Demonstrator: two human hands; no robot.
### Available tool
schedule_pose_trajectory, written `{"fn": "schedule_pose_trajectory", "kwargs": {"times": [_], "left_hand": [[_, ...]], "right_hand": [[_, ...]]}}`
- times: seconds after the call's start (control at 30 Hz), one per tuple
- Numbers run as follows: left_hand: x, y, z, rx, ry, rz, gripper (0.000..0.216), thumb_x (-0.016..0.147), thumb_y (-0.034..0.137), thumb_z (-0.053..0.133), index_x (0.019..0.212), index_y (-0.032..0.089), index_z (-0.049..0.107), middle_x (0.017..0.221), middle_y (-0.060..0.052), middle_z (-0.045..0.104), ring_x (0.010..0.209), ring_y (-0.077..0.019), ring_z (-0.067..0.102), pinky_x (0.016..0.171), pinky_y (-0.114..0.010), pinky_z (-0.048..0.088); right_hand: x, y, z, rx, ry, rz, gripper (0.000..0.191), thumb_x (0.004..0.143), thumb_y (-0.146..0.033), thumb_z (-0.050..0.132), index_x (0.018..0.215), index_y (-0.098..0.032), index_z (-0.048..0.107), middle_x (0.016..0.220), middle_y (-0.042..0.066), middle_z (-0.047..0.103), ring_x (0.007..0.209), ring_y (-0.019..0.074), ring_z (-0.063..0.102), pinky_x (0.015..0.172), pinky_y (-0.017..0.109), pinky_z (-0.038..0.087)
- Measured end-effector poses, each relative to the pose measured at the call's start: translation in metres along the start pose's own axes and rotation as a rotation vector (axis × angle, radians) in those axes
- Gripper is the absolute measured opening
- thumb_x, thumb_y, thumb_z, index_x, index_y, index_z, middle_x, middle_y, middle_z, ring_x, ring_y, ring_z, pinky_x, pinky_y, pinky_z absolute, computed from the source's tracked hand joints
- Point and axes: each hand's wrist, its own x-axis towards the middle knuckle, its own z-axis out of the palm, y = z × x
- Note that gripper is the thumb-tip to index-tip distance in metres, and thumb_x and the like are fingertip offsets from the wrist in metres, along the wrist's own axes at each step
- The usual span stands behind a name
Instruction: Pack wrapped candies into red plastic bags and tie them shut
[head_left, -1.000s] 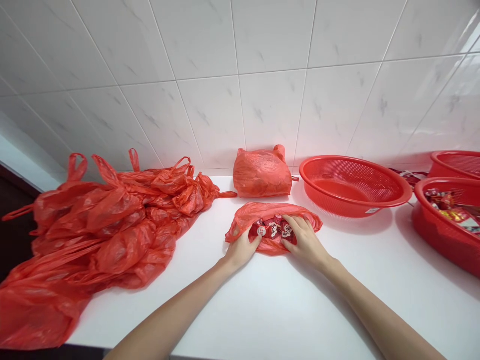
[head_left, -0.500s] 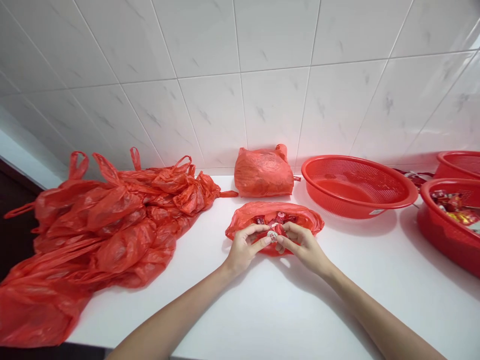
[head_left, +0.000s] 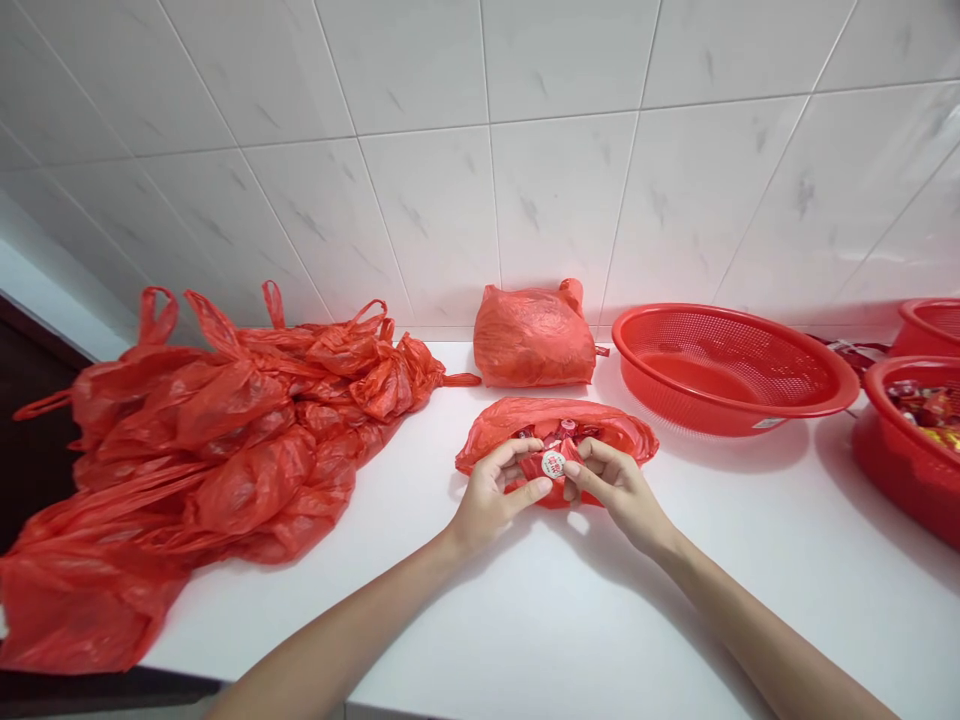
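Note:
Between my left hand and my right hand is a small red-wrapped candy with a round white label facing up. Fingers and thumb of each hand pinch it from either side. It is held over the front of an open red plastic bag that lies on the white counter. Several more wrapped candies show inside the bag's mouth, partly hidden by my fingers.
Many knotted red bags are heaped on the left. One filled red bag stands against the tiled wall. A red perforated basket sits at right, and another basket with wrapped sweets is at the far right, on the white counter.
The candy has been turned so its round label shows fully, and my fingers have shifted around it. The whole view has shifted slightly.

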Motion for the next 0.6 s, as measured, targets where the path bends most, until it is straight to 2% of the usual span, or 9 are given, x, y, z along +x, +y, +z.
{"fn": "schedule_pose_trajectory", "kwargs": {"times": [0.33, 0.6], "left_hand": [[-0.0014, 0.0049, 0.0, -0.038, 0.045, 0.036, 0.04, 0.077, 0.03, 0.081, 0.113, 0.019, 0.068, 0.12, -0.01, 0.072, 0.111, -0.0251, 0.069, 0.1, -0.039, 0.054], [-0.0018, 0.0041, -0.0019, -0.012, 0.01, 0.056, 0.039, 0.078, 0.031, 0.08, 0.113, 0.018, 0.068, 0.116, -0.01, 0.073, 0.106, -0.025, 0.069, 0.099, -0.041, 0.054]], "right_hand": [[-0.0011, -0.0003, -0.0005, 0.046, -0.066, 0.035, 0.033, 0.09, -0.051, 0.067, 0.08, -0.019, 0.062, 0.067, 0.001, 0.067, 0.062, 0.0148, 0.06, 0.066, 0.03, 0.051], [-0.0002, 0.0053, -0.0018, 0.117, -0.101, 0.083, 0.031, 0.09, -0.048, 0.069, 0.082, -0.019, 0.062, 0.064, 0.0, 0.066, 0.058, 0.0138, 0.058, 0.06, 0.029, 0.048]]}}
